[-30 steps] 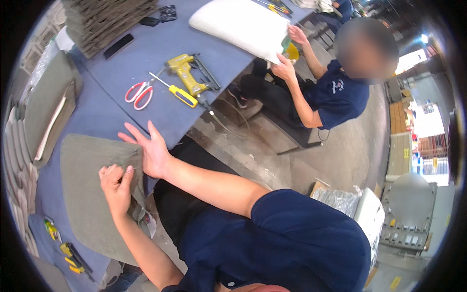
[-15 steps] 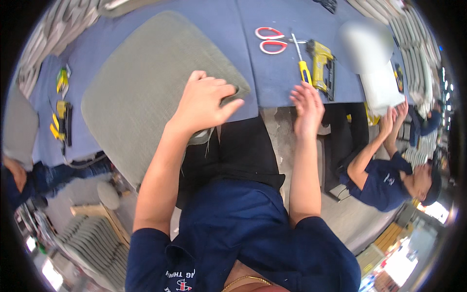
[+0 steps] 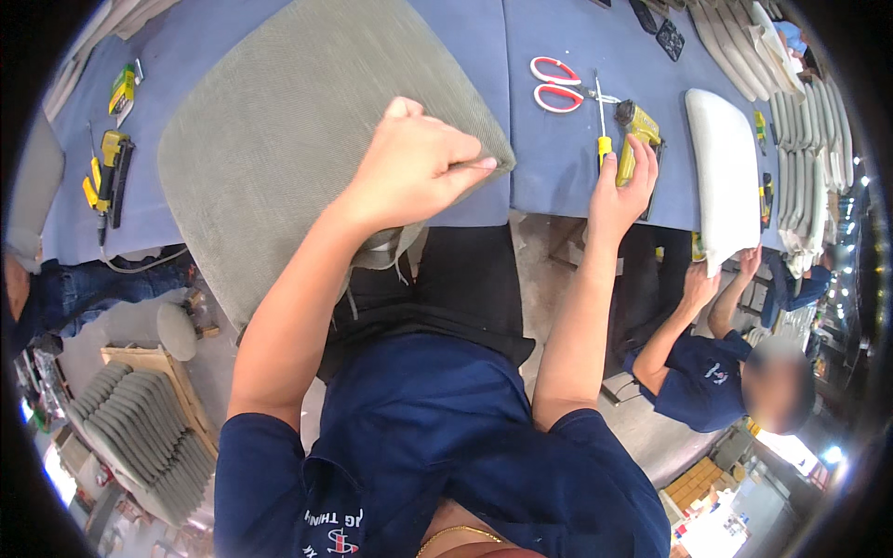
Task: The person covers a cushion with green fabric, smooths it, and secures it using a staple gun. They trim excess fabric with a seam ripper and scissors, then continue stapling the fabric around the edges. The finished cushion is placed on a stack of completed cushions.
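Note:
A large grey-green fabric-covered seat cushion (image 3: 279,130) lies at the table's near edge, partly overhanging it. My left hand (image 3: 414,163) is closed at the cushion's right corner, its fingers and thumb pinching the fabric cover; loose fabric and threads hang below the wrist. Over the table to the right, my right hand (image 3: 623,191) has its fingers apart. Its thumb is by the yellow handle of a screwdriver (image 3: 605,145), and its fingertips overlap a yellow staple gun (image 3: 640,123). Red-and-white-handled scissors (image 3: 558,98) rest just beyond, left of the screwdriver.
At the right, a co-worker (image 3: 698,372) holds a white cushion panel (image 3: 724,167). Stacked grey panels (image 3: 809,158) stand behind it. Another staple gun (image 3: 113,172) and a green-yellow box (image 3: 122,91) lie on the blue table (image 3: 465,37). More cushions (image 3: 139,428) are stacked at lower left.
My right hand has moved forward to the screwdriver and staple gun. My left hand has drawn its fingers closed at the cushion corner. The view has shifted slightly.

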A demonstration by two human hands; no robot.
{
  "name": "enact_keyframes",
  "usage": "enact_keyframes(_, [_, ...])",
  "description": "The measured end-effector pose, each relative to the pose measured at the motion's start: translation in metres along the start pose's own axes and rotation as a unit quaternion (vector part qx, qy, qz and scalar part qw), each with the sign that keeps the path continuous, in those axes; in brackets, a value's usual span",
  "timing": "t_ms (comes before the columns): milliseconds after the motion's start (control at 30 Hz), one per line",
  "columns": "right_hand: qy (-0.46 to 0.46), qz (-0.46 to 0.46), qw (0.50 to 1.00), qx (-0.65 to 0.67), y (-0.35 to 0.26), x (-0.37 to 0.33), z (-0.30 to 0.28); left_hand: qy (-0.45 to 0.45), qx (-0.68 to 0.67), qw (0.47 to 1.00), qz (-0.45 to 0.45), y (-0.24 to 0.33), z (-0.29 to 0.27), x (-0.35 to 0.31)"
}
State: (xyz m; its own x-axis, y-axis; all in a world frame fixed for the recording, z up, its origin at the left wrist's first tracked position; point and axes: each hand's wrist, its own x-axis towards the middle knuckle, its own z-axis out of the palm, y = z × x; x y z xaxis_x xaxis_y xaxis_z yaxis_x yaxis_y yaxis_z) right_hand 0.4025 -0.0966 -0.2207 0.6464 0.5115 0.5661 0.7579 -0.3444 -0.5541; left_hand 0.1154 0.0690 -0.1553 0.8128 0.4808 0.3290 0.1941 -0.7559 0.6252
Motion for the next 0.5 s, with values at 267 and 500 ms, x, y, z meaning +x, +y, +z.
enact_keyframes(267, [-0.001, -0.057, 0.989, -0.136, 0.035, -0.028, -0.004, 0.238, -0.163, 0.956, -0.051, 0.050, -0.178, -0.030])
enact_keyframes(500, [-0.001, -0.055, 0.973, -0.224, 0.039, -0.029, 0.011, 0.302, -0.459, 0.834, 0.051, 0.037, -0.296, -0.090])
